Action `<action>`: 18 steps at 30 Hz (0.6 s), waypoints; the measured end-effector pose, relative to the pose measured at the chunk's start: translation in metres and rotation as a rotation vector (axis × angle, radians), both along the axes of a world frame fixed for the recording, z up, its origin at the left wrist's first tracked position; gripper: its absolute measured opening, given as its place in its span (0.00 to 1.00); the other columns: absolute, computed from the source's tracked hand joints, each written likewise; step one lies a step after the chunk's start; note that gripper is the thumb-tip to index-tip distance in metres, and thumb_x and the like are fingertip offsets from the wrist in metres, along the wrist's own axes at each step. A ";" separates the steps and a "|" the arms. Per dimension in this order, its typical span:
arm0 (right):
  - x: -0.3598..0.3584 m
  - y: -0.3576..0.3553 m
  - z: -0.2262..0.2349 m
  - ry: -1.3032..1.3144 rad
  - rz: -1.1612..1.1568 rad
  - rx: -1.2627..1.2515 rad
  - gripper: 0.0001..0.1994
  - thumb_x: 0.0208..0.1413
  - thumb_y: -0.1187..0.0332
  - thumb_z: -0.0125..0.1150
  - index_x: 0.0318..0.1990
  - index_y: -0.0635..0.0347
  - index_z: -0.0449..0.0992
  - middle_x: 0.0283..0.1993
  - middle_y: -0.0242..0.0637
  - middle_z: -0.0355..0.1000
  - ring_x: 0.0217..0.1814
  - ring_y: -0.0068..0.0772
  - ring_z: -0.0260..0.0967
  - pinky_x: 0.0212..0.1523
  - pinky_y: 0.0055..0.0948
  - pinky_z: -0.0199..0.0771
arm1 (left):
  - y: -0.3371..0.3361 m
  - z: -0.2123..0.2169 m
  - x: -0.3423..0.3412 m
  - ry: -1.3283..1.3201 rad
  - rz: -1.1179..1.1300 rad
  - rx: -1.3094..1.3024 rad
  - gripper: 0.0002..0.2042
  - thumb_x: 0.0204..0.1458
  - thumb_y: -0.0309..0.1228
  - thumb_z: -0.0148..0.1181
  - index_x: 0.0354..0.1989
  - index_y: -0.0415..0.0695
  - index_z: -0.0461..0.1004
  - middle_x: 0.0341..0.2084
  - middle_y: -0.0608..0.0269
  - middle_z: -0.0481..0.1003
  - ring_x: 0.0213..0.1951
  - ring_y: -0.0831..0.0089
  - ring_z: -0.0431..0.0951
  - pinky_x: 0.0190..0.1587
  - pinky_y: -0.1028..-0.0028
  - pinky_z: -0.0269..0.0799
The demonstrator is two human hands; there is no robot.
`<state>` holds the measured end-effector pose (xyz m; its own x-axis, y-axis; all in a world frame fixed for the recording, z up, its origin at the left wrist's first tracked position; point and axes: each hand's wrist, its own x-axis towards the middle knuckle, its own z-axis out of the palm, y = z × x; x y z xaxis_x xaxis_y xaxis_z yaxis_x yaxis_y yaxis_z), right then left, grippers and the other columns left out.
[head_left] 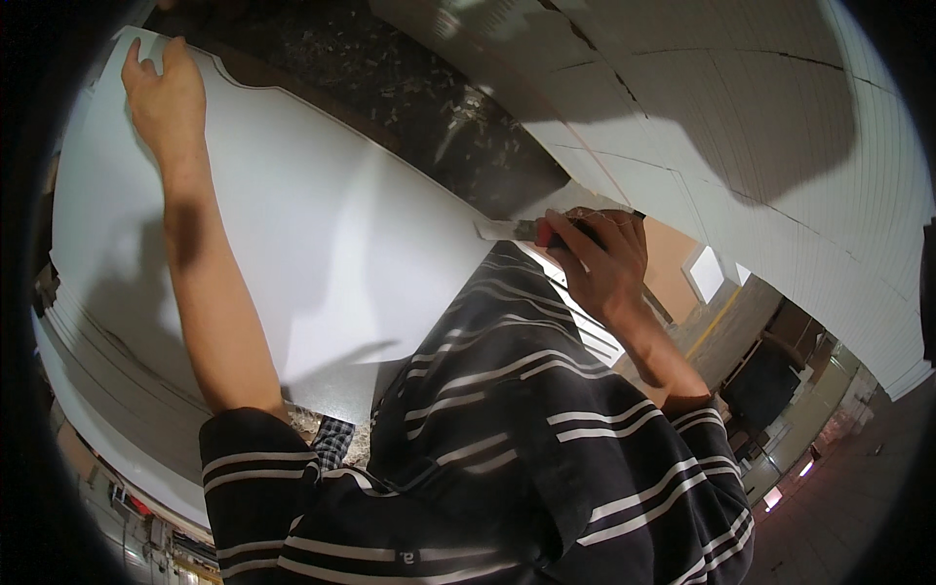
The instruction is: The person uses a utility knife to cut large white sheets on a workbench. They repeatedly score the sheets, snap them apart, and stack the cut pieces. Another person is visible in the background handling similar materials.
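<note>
Head view: the right hand (609, 261) has its fingers closed round the dark and red handle of a flat-bladed scraper (505, 230), whose long axis runs leftward out of those fingers, the pale blade pointing toward a white panel (302, 205). That relation is the one that matters: the panel lies left of the right fingers, and the blade's tip is at the panel's near corner, though whether it touches the surface or sits just above it I cannot tell. From that corner the panel's long edge runs away from the right fingers, up and left, to a curved notch and on to the far end by the left hand (168, 107). So the right hand is the nearer to the corner, the left the nearer to the far end. The left fingers are parted, with nothing visible between them, over that far end; how firmly they press cannot be told. Beyond the panel's long edge, between the two sets of fingers, lies a dark floor (375, 83) with scraps. A stack of white sheets (790, 146) rises to the right of the right fingers, apart from them.
</note>
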<state>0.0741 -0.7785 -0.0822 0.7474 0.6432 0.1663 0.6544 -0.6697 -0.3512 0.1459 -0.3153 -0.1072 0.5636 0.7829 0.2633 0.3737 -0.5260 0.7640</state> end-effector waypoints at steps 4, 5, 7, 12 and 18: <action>0.012 0.007 0.001 0.017 0.037 -0.014 0.24 0.45 0.65 0.76 0.54 0.47 0.84 0.44 0.36 0.77 0.42 0.42 0.72 0.49 0.42 0.69 | -0.001 -0.001 0.001 -0.014 -0.001 0.007 0.37 0.57 0.46 0.58 0.74 0.41 0.59 0.68 0.37 0.65 0.68 0.46 0.68 0.69 0.61 0.61; 0.014 0.009 0.002 0.020 0.043 -0.023 0.24 0.45 0.65 0.76 0.54 0.47 0.84 0.45 0.36 0.77 0.43 0.42 0.72 0.49 0.42 0.69 | -0.001 -0.001 0.000 0.011 0.003 0.025 0.38 0.57 0.47 0.58 0.74 0.41 0.59 0.68 0.37 0.65 0.68 0.46 0.68 0.69 0.60 0.61; 0.018 0.012 0.002 0.011 0.057 -0.034 0.24 0.45 0.65 0.76 0.54 0.46 0.84 0.45 0.35 0.77 0.43 0.41 0.72 0.49 0.42 0.69 | -0.001 -0.003 -0.001 -0.020 -0.003 0.013 0.38 0.57 0.47 0.58 0.74 0.41 0.59 0.68 0.36 0.65 0.68 0.45 0.67 0.69 0.60 0.61; 0.026 0.016 0.001 -0.026 0.090 -0.045 0.22 0.45 0.65 0.76 0.52 0.47 0.84 0.43 0.31 0.78 0.47 0.38 0.73 0.53 0.39 0.70 | 0.004 -0.006 -0.001 -0.011 -0.041 0.054 0.38 0.57 0.48 0.58 0.74 0.40 0.59 0.69 0.35 0.64 0.68 0.44 0.66 0.70 0.59 0.60; 0.022 0.006 0.002 0.021 0.137 -0.064 0.25 0.42 0.64 0.77 0.53 0.44 0.85 0.45 0.33 0.77 0.43 0.39 0.71 0.48 0.40 0.68 | 0.005 -0.008 0.004 -0.043 0.021 0.007 0.38 0.57 0.50 0.58 0.74 0.42 0.60 0.69 0.37 0.65 0.68 0.44 0.67 0.70 0.58 0.60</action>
<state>0.0959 -0.7724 -0.0799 0.6547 0.7483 0.1070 0.7343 -0.5960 -0.3248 0.1502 -0.3103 -0.1154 0.5355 0.7924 0.2920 0.3515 -0.5235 0.7761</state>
